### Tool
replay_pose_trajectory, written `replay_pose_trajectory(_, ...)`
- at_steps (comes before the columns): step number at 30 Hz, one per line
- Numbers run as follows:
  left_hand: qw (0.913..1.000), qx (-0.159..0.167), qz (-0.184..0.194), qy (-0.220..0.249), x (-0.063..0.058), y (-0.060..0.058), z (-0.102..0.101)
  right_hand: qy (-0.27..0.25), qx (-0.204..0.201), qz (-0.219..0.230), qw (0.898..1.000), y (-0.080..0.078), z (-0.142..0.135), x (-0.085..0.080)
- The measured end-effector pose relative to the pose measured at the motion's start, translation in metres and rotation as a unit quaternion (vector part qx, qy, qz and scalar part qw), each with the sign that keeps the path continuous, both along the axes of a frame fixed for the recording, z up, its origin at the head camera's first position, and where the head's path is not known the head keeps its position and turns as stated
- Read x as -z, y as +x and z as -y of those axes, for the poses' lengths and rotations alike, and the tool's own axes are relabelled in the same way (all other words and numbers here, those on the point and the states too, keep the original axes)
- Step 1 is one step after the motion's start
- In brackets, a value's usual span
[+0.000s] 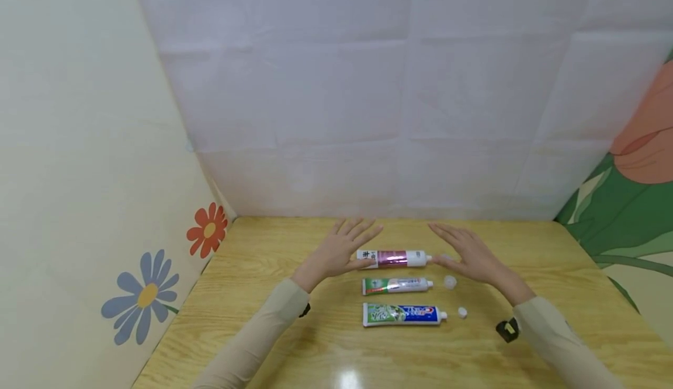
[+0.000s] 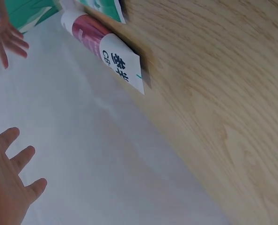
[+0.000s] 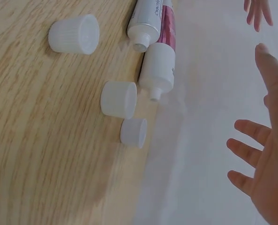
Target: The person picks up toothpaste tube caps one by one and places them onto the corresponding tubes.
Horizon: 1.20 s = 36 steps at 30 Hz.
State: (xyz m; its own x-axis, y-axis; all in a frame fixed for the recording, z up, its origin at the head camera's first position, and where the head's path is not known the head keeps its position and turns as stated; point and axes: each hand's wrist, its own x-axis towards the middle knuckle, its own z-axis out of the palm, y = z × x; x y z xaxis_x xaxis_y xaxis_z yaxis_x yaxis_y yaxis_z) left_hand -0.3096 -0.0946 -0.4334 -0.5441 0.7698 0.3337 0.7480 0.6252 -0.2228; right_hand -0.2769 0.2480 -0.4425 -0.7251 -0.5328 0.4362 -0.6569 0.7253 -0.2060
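Three uncapped toothpaste tubes lie in parallel on the table, nozzles to the right: a pink-and-white tube [image 1: 394,259] farthest back, a green-and-white tube [image 1: 399,285] in the middle, a blue-and-green tube [image 1: 402,314] in front. Right of each nozzle sits its white cap, the front cap [image 1: 462,312], middle cap [image 1: 450,282] and back cap [image 3: 133,132]. My left hand [image 1: 336,254], fingers spread, hovers by the pink tube's flat end. Over by that tube's nozzle my right hand [image 1: 473,256] is held up with fingers extended. Neither holds anything.
The wooden table [image 1: 263,342] meets a white sheet [image 1: 336,108] hanging at the back. A flower-printed panel [image 1: 94,143] stands at the left, and another printed panel [image 1: 641,219] at the right. Dark wrist devices, one a black strap unit [image 1: 507,330], sit at the sleeves.
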Motion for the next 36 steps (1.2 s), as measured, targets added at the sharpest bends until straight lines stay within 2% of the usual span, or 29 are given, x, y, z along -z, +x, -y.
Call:
replay_pose_trajectory(7,0.9998,0.003,0.017,-0.005,0.006,-0.003,-0.001,-0.018,0.007,0.032,0.999,0.0,-0.002,0.005)
replay_pose_trajectory(15,0.9994,0.017,0.029,0.011,0.009,-0.005,-0.002,-0.026,0.016,0.057,0.998,0.0,-0.005,0.009)
replay_pose_trajectory(21,0.9987,0.006,0.05,0.005,0.014,-0.007,-0.003,-0.036,0.015,0.072,0.997,-0.003,-0.01,0.016)
replay_pose_trajectory(26,0.9979,0.005,0.064,0.012,0.018,-0.009,-0.002,-0.055,0.019,0.103,0.993,-0.005,-0.013,0.021)
replay_pose_trajectory(36,0.9968,-0.003,0.08,0.005,0.024,-0.014,-0.002,-0.073,0.03,0.14,0.987,-0.007,-0.018,0.024)
